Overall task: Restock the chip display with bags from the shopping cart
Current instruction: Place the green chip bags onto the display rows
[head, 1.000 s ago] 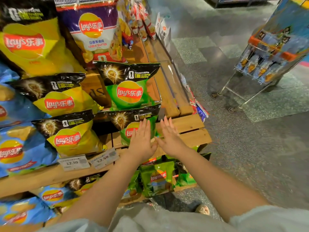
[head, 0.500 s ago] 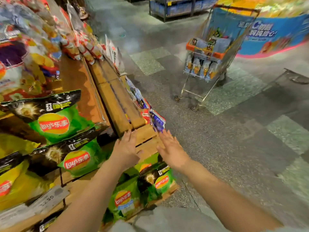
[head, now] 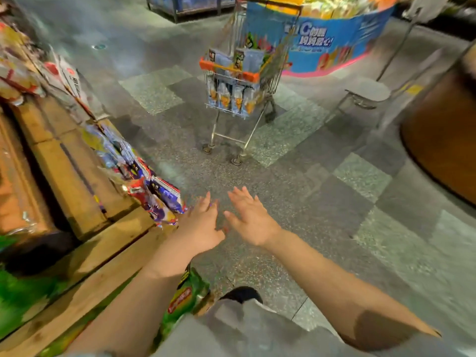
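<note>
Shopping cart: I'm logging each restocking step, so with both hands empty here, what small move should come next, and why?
Probably step toward the shopping cart and reach for one of its bags. Both the left hand and the right hand are open and hold nothing, stretched over bare floor, and the cart stands apart from them across the aisle, with bags showing through its wire sides.

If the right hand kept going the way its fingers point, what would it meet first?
Probably nothing nearby: the open right hand points up and ahead over bare floor. The cart stands further ahead, slightly left of that line. Depth is unclear, so it might pass the cart's right side.
</note>
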`<action>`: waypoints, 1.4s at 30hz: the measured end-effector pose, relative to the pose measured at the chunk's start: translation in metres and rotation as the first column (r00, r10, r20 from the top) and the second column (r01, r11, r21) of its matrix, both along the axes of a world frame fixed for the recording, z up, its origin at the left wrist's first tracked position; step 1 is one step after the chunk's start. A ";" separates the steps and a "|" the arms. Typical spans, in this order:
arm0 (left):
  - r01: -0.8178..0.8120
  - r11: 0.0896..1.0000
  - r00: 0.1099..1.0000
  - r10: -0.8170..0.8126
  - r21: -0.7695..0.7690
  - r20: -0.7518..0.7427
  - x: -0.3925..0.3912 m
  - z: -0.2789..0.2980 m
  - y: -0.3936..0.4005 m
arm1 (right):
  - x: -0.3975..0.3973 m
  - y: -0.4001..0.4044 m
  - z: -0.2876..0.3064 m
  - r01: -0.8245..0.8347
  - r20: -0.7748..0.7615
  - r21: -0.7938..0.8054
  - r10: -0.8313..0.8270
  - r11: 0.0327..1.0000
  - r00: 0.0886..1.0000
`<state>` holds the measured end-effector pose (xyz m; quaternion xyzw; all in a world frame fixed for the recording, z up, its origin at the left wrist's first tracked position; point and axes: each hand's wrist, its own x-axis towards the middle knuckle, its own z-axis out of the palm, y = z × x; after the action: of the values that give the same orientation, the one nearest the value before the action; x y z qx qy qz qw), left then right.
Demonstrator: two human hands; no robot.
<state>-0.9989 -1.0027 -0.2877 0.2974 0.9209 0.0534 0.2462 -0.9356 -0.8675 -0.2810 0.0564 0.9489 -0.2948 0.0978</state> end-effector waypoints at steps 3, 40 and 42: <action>0.013 1.000 1.000 -0.013 0.016 -0.016 -0.015 0.006 0.029 | -0.007 0.029 0.002 0.060 -0.001 -0.022 -0.060 0.998 0.998; -0.007 0.985 0.993 0.028 0.174 -0.115 -0.392 0.016 0.409 | -0.398 0.386 0.012 0.109 0.018 -0.008 -0.109 0.994 0.994; -0.036 0.993 0.996 0.045 0.113 -0.081 -0.415 0.012 0.430 | -0.422 0.406 0.007 0.073 0.031 -0.008 -0.072 0.997 0.997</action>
<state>-1.4137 -0.5726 -0.2756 0.2938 0.9318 0.0973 0.1894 -1.3576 -0.4618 -0.2741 0.0948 0.9432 -0.3015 0.1018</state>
